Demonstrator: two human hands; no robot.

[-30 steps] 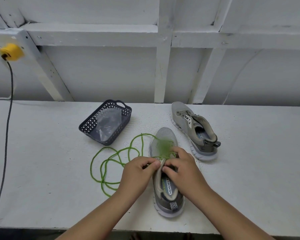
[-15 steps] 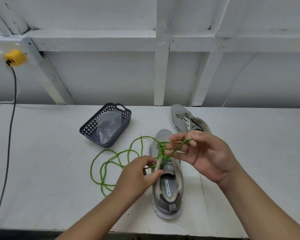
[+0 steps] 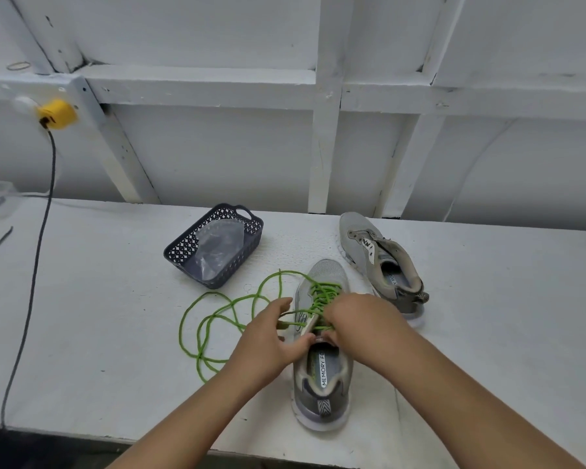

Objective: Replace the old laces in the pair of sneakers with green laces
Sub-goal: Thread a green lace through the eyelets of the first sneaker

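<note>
Head view: sneaker [image 3: 322,384] insole reads "MEMORY FO"; left hand [image 3: 268,336] and right hand [image 3: 359,319] pinch green lace [image 3: 217,313].

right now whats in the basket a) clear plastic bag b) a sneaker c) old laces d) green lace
a: the basket holds only a clear plastic bag; the green lace lies looped on the table beside it, and both sneakers sit outside it.
</note>
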